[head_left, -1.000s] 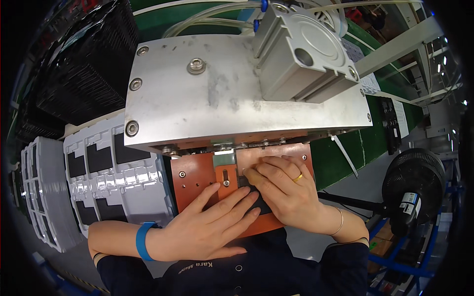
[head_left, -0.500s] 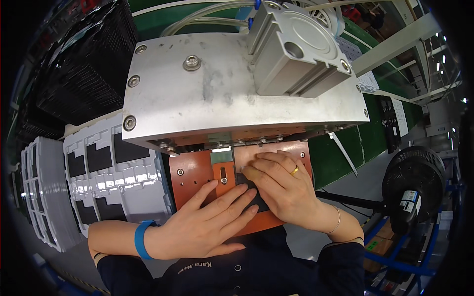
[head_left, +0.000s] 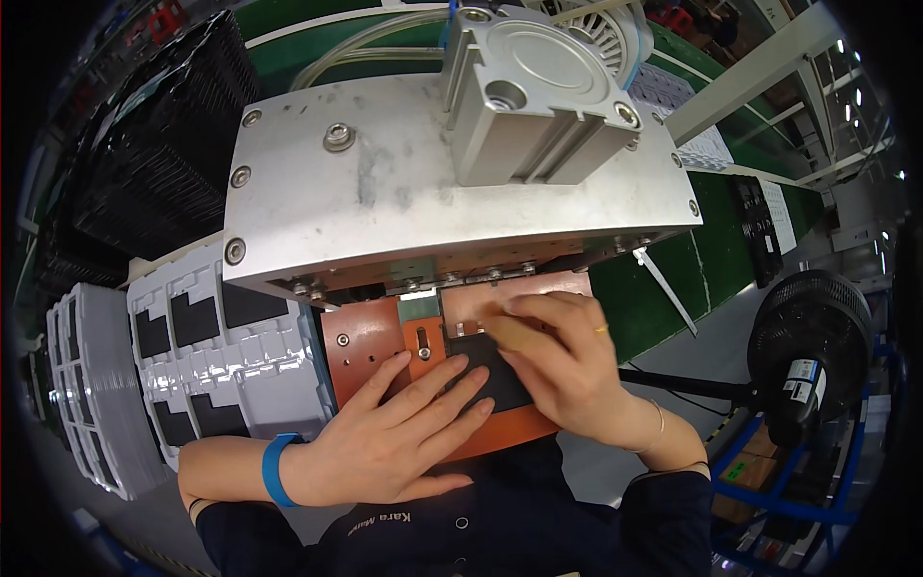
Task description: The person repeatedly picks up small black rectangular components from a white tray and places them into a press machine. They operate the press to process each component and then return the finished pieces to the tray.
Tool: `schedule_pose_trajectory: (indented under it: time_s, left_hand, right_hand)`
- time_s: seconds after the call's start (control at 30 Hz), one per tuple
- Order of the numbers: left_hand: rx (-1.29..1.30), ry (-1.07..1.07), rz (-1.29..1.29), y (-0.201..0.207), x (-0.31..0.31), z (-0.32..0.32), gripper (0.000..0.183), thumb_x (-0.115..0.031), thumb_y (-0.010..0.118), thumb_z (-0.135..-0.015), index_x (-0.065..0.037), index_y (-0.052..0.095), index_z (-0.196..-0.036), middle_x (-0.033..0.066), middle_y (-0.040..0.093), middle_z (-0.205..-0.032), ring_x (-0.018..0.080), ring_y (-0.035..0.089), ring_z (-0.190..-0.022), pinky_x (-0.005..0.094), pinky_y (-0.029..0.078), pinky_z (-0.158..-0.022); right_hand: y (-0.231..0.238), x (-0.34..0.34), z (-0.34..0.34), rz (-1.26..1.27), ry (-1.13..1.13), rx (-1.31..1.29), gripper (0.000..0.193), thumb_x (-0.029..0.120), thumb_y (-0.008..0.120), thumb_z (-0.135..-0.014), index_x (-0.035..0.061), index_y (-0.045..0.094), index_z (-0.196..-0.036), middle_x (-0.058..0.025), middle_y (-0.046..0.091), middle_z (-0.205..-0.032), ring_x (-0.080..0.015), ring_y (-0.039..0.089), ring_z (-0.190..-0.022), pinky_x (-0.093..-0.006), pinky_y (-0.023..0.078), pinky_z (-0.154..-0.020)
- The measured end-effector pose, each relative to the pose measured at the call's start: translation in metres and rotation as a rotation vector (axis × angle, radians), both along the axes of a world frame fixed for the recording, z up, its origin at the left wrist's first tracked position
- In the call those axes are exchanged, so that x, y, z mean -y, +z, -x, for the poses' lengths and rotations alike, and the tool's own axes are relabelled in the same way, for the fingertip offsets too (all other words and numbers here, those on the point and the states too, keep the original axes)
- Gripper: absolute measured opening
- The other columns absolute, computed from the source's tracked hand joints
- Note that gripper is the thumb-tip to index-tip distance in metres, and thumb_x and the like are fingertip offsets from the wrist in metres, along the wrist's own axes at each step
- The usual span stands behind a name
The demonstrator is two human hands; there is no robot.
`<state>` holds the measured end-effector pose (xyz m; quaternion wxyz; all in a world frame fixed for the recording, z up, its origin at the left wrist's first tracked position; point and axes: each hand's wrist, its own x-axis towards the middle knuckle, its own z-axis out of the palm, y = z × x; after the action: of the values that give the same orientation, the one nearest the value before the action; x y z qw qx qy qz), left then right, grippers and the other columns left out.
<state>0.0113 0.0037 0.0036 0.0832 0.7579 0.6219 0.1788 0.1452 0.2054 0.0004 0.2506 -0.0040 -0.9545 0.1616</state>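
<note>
My left hand (head_left: pixel 385 438) lies with fingers spread, fingertips resting on the left part of a flat dark grey piece (head_left: pixel 493 373). That piece sits on an orange fixture plate (head_left: pixel 514 433), beside a slotted orange block (head_left: pixel 421 337) fixed with a screw. Over the piece's far right part, my right hand (head_left: pixel 567 370) has its thumb and fingers drawn together in a pinch. Its fingertips are blurred, and whatever they may hold cannot be made out. Just beyond them, a copper-coloured plate (head_left: pixel 538 290) carries small shiny bits along its near edge.
A thick metal press head (head_left: pixel 385 192) with a square air cylinder (head_left: pixel 538 115) overhangs the fixture. White moulded trays (head_left: pixel 274 370) with dark pieces stand at left, before black stacked trays (head_left: pixel 163 154). A black fan (head_left: pixel 808 337) is at right.
My right hand has lifted slightly and its fingers have drawn into a pinch, uncovering more of the dark piece and copper-coloured plate. My left hand stays in place. The view has shifted slightly.
</note>
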Motion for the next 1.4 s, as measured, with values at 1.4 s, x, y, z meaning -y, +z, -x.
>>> schedule_pose_trajectory:
  time_s: [1.4]
  left_hand:
    - [0.125,0.105,0.032,0.002,-0.013,0.023,0.064,-0.057,0.061,-0.086,-0.014,0.059,-0.133,0.0091,0.050,-0.142,0.0291,0.047,-0.126,0.0438,0.038,-0.102]
  right_hand:
    - [0.007,-0.026,0.000,0.194,0.108,0.185,0.035,0.025,0.087,-0.064,0.0080,0.072,-0.091,-0.0051,0.069,-0.094,-0.0221,0.064,-0.085,-0.0325,0.049,-0.075]
